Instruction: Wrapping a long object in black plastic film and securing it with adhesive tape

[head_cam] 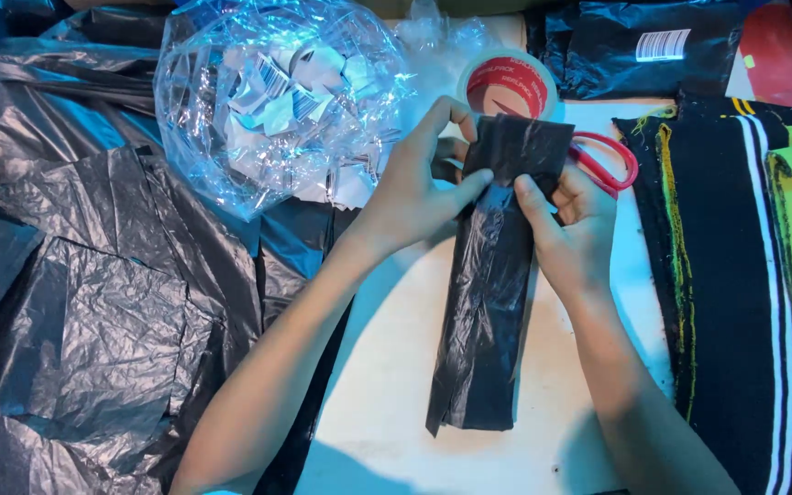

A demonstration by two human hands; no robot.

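Both forearms reach over the white table [396,367] flanked by crumpled black plastic sheets [93,321] and striped dark fabric [735,275], where left hand [414,188] and right hand [570,234] pinch the top of a folded black bag [488,312], before a tape roll [509,84] and red scissors [609,158].

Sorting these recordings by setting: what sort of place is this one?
Likely a small packing bench for garments. Both hands, left and right, fold a black plastic mailer bag on a white table, with a tape roll, red scissors and folded striped knitwear alongside.
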